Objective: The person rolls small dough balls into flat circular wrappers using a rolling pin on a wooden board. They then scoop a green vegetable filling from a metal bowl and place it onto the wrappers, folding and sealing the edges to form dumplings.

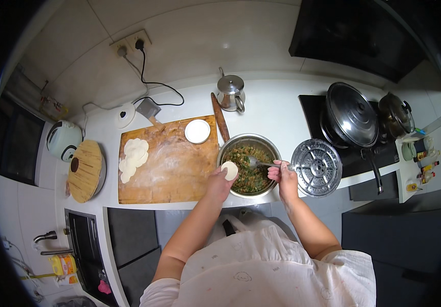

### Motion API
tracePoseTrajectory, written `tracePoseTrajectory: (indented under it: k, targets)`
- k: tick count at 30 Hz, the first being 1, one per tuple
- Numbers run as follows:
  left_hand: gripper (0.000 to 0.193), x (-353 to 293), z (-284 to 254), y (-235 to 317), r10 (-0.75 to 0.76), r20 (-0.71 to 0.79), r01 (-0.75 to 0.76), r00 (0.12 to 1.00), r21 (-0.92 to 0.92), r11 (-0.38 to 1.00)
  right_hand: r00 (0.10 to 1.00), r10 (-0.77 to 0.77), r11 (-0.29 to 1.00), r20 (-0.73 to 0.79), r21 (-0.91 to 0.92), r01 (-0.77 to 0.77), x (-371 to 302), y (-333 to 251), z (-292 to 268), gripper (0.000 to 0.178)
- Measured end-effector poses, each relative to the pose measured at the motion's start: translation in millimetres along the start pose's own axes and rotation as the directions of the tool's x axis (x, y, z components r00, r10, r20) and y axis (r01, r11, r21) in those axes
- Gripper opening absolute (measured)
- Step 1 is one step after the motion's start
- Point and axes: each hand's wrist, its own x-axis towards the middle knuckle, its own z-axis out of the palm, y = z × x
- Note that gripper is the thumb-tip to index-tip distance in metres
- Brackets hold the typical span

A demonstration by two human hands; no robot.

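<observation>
My left hand [219, 185] is closed on a round, pale dough wrapper [229, 170], held at the near left rim of a steel bowl [277, 148]. Chopped filling [248, 174], green with orange bits, fills much of that bowl. In my right hand [285, 176] is the handle of a metal spoon [254, 161], whose head rests on the filling. Left of the bowl lies a floured wooden board [169, 174]. More dough wrappers [134, 158] overlap in a pile on its left side, and a small white dish [197, 131] of what looks like flour sits at its far right corner.
A rolling pin [220, 117] and steel kettle [230, 92] stand behind the bowl. To the right are a perforated steamer tray [316, 168] and a lidded wok [352, 115] on the black stove. A cleaver [149, 109] touches the board's far edge. A wooden-lidded pot [86, 171] stands far left.
</observation>
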Motion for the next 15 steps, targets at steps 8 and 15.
tracePoseTrajectory:
  k: [8,15]
  targets:
    - [0.038,-5,42,1,-0.008,0.127,0.023,0.992,-0.114,0.993,0.998,-0.026,0.997,0.061,0.079,0.021,-4,-12,8,0.034]
    - [0.039,-2,46,-2,-0.008,0.142,0.026,0.990,-0.126,0.992,0.955,-0.265,0.939,0.132,-0.190,0.287,-5,-7,6,0.022]
